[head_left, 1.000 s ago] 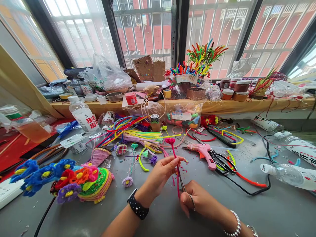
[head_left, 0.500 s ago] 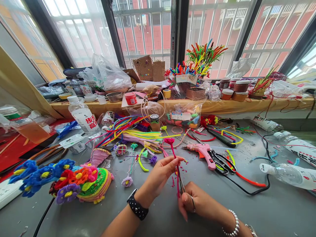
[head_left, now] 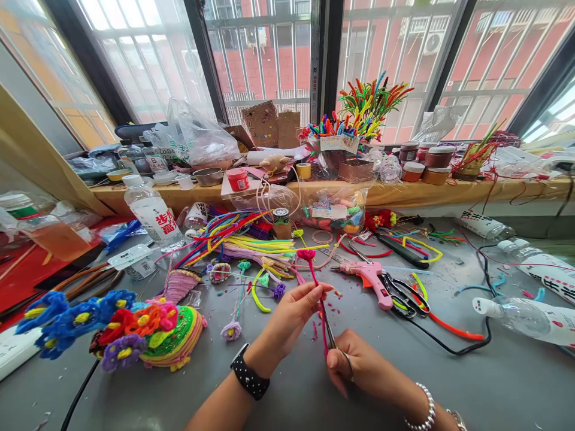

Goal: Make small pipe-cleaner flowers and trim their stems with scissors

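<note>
Pinched in my left hand (head_left: 291, 314) is the stem of a magenta pipe-cleaner flower (head_left: 306, 255), its bloom pointing up and away from me. The stem runs down below my fingers toward my right hand (head_left: 353, 362). That hand is closed on the handles of small metal scissors (head_left: 329, 334), whose blades lie along the fuzzy stem. Whether the blades are parted is hard to make out. Small magenta clippings (head_left: 315, 331) are scattered on the grey table beyond my hands. A lilac pipe-cleaner flower (head_left: 231, 330) lies to the left of them.
A pink glue gun (head_left: 366, 275) and black-handled pliers (head_left: 406, 297) lie to the right, with a black cord. Colourful pipe-cleaner flowers (head_left: 126, 323) stand at left. Behind are bundled pipe cleaners (head_left: 256, 246) and an upright water bottle (head_left: 150, 209); another bottle (head_left: 525, 317) lies at right.
The flower and my left fingertips have shifted very slightly left. My right hand and the scissors stay nearly in place along the stem.
</note>
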The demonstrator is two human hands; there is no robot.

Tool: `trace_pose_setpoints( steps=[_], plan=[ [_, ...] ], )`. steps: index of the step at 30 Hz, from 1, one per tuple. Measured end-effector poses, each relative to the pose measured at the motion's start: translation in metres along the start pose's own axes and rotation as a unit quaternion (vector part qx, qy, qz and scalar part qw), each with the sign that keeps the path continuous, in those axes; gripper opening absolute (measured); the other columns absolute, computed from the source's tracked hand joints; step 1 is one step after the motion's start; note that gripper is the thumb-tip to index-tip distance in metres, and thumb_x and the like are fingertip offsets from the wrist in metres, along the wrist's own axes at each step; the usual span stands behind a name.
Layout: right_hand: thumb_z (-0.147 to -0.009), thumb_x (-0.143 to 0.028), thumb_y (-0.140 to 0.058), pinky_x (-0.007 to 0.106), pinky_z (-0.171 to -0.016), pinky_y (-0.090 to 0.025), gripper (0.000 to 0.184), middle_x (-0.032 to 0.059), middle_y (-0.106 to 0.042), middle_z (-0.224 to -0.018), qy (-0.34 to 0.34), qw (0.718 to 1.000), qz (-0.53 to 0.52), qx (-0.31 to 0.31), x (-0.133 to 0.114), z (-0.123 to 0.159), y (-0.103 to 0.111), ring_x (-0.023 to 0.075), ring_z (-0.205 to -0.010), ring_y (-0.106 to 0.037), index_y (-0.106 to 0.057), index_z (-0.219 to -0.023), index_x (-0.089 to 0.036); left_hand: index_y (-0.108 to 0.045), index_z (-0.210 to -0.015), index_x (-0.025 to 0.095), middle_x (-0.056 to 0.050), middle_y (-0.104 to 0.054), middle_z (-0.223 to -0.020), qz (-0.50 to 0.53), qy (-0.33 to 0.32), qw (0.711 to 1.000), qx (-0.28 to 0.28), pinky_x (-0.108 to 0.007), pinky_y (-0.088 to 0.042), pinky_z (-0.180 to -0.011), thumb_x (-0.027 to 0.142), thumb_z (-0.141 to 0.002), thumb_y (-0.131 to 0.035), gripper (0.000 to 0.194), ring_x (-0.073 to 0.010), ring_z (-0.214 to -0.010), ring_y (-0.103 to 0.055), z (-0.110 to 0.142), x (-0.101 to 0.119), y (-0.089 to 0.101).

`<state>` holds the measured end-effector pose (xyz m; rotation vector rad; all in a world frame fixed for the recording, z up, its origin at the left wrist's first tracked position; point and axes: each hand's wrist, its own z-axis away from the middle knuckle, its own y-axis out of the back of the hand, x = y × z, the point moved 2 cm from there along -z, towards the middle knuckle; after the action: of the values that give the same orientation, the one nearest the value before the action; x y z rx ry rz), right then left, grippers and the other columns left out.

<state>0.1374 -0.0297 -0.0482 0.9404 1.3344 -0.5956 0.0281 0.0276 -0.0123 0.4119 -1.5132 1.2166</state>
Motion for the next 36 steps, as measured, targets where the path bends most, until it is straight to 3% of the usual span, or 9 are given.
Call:
trace_pose_setpoints(
  steps=[10, 19, 26, 29, 33, 36],
  plan=[
    [-0.071, -0.069, -0.027, 0.018, -0.037, -0.023, 0.07, -0.0047, -0.026, -0.027, 0.0, 1.0, 0.023, 0.014, 0.006, -0.002, -0.001, 0.003, -0.03, -0.027, -0.042, -0.031, -0.013, -0.068, -0.074, 0.015, -0.002, -0.057, -0.07, 0.037, 0.014, 0.999, 0.007, -0.023, -0.034, -0.067, 0.028, -0.064, -0.064, 0.016, -0.0108, -0.069, -0.047, 0.0, 0.002, 0.0],
    [-0.07, -0.069, -0.028, 0.02, -0.036, -0.018, 0.07, -0.0057, -0.021, -0.027, -0.015, 1.0, 0.008, 0.017, 0.004, -0.001, 0.004, 0.003, -0.031, -0.022, -0.043, -0.032, -0.013, -0.067, -0.075, 0.015, -0.001, -0.055, -0.069, 0.089, 0.005, 0.996, 0.019, -0.022, -0.034, -0.065, 0.027, -0.066, -0.063, 0.015, -0.0089, -0.066, -0.047, -0.002, 0.002, 0.005],
    [-0.072, -0.068, -0.028, 0.022, -0.04, -0.018, 0.071, -0.0047, -0.022, -0.033, -0.027, 0.995, 0.025, 0.09, 0.003, -0.002, 0.015, 0.0051, -0.037, -0.024, -0.052, -0.036, -0.011, -0.067, -0.076, 0.015, 0.0, -0.052, -0.065, 0.093, -0.002, 0.995, 0.033, -0.021, -0.034, -0.063, 0.026, -0.063, -0.065, 0.017, -0.0077, -0.063, -0.046, -0.002, 0.006, 0.005],
    [-0.072, -0.065, -0.034, 0.022, -0.044, -0.021, 0.066, -0.0038, -0.029, -0.041, -0.018, 0.992, 0.006, 0.123, -0.003, -0.001, 0.017, 0.0061, -0.043, -0.027, -0.06, -0.046, -0.01, -0.067, -0.077, 0.015, 0.001, -0.051, -0.061, 0.087, 0.002, 0.996, 0.02, -0.02, -0.033, -0.058, 0.027, -0.063, -0.066, 0.018, -0.0065, -0.058, -0.044, -0.001, 0.006, 0.002],
    [-0.068, -0.056, -0.051, 0.021, -0.051, -0.027, 0.048, -0.0018, -0.042, -0.055, -0.024, 0.994, -0.064, 0.09, -0.01, -0.001, 0.013, 0.0085, -0.054, -0.036, -0.066, -0.065, -0.011, -0.066, -0.079, 0.015, 0.002, -0.05, -0.06, 0.081, 0.005, 0.997, 0.0, -0.019, -0.032, -0.054, 0.026, -0.067, -0.063, 0.017, -0.0052, -0.054, -0.043, 0.0, 0.004, 0.001],
    [-0.066, -0.047, -0.059, 0.021, -0.054, -0.028, 0.036, -0.0018, -0.044, -0.058, -0.05, 0.989, -0.107, 0.092, -0.01, 0.0, 0.012, 0.0093, -0.058, -0.037, -0.065, -0.066, -0.011, -0.066, -0.081, 0.015, 0.001, -0.053, -0.063, 0.082, 0.005, 0.997, -0.003, -0.018, -0.034, -0.056, 0.025, -0.07, -0.06, 0.016, -0.0055, -0.057, -0.045, 0.0, 0.004, 0.001]
  ],
)
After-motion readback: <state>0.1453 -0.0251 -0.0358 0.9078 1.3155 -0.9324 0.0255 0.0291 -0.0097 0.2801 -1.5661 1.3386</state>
